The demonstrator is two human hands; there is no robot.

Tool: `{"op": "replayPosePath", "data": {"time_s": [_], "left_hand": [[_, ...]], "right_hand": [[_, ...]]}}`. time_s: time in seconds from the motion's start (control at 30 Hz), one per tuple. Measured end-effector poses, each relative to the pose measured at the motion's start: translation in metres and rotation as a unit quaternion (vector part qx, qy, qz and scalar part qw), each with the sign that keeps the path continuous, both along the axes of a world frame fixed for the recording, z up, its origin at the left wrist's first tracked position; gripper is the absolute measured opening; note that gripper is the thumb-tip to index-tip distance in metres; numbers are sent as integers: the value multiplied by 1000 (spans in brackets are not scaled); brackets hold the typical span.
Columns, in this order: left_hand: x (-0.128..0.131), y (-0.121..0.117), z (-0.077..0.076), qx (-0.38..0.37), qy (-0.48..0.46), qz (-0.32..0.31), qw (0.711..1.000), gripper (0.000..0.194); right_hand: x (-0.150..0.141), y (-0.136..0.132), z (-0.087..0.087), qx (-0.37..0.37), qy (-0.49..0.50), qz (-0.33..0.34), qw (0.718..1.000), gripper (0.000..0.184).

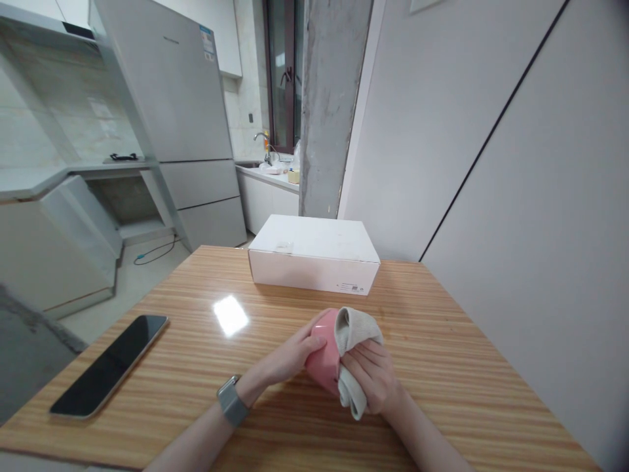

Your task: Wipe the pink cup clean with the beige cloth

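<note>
Low over the wooden table (236,393) I hold a pink cup or bowl (324,364), tipped so its opening faces right. My left hand (297,351) is closed around its left side, thumb across the front; a watch (232,401) sits on that wrist. A light grey cloth (361,328) is bunched in my right hand (371,377), which presses it against the mouth of the pink vessel. Part of the cloth folds over the rim and a loose end hangs below. The right fingertips and the vessel's inside are hidden by the cloth.
A white box (314,252) lies at the table's far edge, beyond my hands. On the left side rests a dark-screened phone (113,367). A pale wall (472,170) borders the right; a fridge (171,118) and kitchen counter (275,174) stand behind.
</note>
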State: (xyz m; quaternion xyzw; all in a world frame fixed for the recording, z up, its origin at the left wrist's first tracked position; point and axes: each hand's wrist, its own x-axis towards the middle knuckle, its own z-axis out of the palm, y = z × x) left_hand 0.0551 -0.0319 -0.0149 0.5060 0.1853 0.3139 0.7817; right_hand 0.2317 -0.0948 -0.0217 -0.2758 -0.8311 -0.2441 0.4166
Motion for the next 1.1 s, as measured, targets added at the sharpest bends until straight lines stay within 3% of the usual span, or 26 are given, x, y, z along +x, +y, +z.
{"op": "replayPosePath", "data": {"time_s": [0.1,0.27,0.37,0.47,0.57,0.67,0.8,0.87,0.93,1.03,1.1], "left_hand": [[1,-1,-2,-9,-18,-12,1000,68],[11,-1,-12,-82,-34,16,996,48],[10,0,-19,-89,1,1,996,54],[3,2,-20,-55,79,-25,995,63],[-4,3,-13,19,127,-6,992,58],[-5,3,-6,38,67,-19,997,52],[0,1,0,-13,-43,-71,996,78],[5,0,1,-44,-67,-48,996,69],[9,-2,-1,-74,-83,-24,994,53],[14,-3,-7,-97,-72,-47,992,59],[12,-3,-9,-68,-28,-31,997,63]], "right_hand": [[2,1,-2,2,28,-22,999,40],[3,2,-4,13,24,-27,999,43],[0,0,-1,22,10,-16,1000,42],[-3,-2,5,21,22,-8,1000,45],[-4,-3,7,-2,32,4,999,44],[-2,-1,5,-9,44,5,999,44],[2,2,0,5,73,-20,997,44],[1,2,0,9,70,-28,997,42],[1,2,1,11,56,-28,998,43],[-1,0,5,11,40,-20,999,45],[-2,0,8,4,37,-10,999,44]]}}
